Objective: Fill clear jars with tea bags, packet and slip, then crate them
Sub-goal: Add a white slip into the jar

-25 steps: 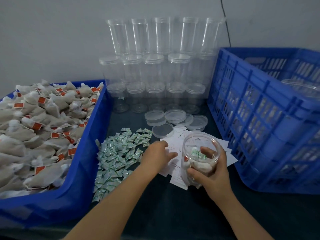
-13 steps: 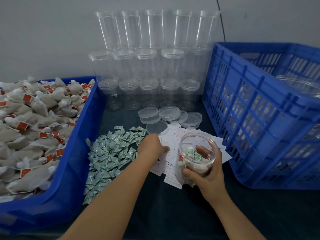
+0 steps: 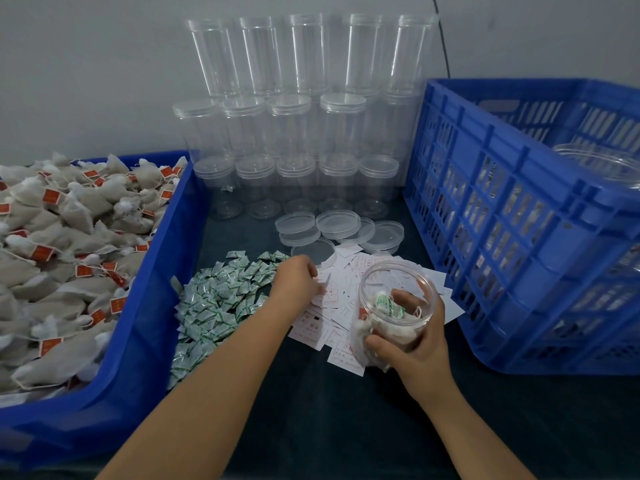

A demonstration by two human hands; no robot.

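while the right hand [image 3: 412,344] curls around an open clear jar [image 3: 393,313] tilted over the dark table [image 3: 346,427], tea bags and a green-printed packet [image 3: 388,304] sit inside it. the left hand [image 3: 298,282] rests knuckles-up on the spread of white slips [image 3: 332,299], fingertips hidden, so its grip cannot be told. loose lids [image 3: 337,223] lie behind, and a blue crate [image 3: 502,220] stands just right.
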